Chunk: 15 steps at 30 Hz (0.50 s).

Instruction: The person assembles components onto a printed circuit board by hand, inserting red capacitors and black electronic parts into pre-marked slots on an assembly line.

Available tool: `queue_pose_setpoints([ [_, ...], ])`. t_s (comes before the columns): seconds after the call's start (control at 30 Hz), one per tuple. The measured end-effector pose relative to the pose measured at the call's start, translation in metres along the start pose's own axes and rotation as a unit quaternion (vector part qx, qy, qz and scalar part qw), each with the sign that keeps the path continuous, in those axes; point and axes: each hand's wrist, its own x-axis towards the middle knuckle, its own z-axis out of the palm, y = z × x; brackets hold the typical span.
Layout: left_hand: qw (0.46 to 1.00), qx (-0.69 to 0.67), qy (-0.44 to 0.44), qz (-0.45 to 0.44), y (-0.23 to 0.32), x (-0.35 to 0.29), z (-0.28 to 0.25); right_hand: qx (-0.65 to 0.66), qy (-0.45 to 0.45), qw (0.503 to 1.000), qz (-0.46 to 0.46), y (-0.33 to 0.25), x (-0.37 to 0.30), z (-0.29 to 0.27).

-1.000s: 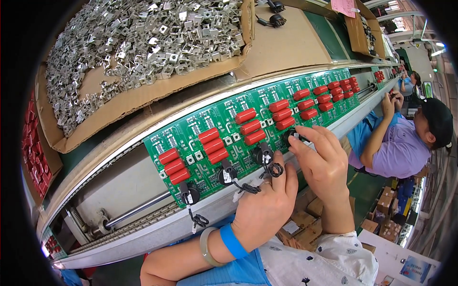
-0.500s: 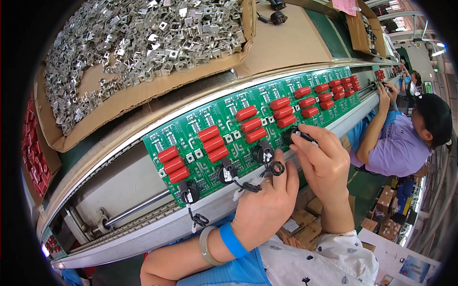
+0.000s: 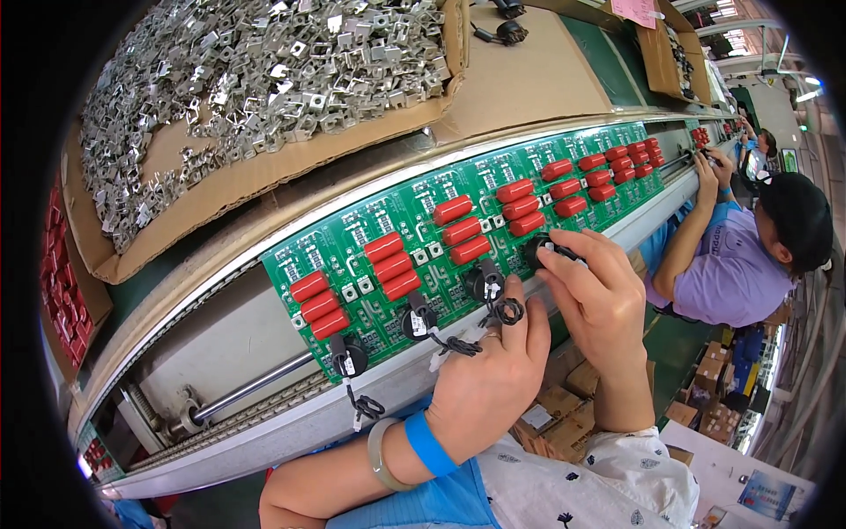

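Note:
A long green circuit board with rows of red capacitors lies on the conveyor rail. My right hand pinches a black round component between thumb and fingers, against the board's near edge. Left of it, my left hand rests over the rail with its fingers stretched out. Its index fingertip lies beside another black round component with a looped black cable. Two more such parts sit along the near edge, one in the middle and one at the left corner.
A cardboard box of metal brackets stands beyond the board, with a box of red parts at far left. The metal rail runs along the near side. A co-worker in a purple shirt works further along the line at right.
The circuit board has shifted very slightly left. Both hands keep almost the same place, and my right hand still pinches the black round component.

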Motion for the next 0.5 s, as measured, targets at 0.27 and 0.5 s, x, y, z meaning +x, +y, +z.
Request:
queue_pose_setpoints([
  [0.27, 1.0, 0.009, -0.003, 0.004, 0.0004, 0.0003, -0.0003, 0.034, 0.008, 0.999, 0.03, 0.0004, -0.0028, 0.0025],
  [0.5, 1.0, 0.011, -0.015, 0.004, 0.0016, 0.001, -0.0019, 0.051, 0.01, 0.998, 0.017, 0.0035, -0.0008, 0.0048],
])
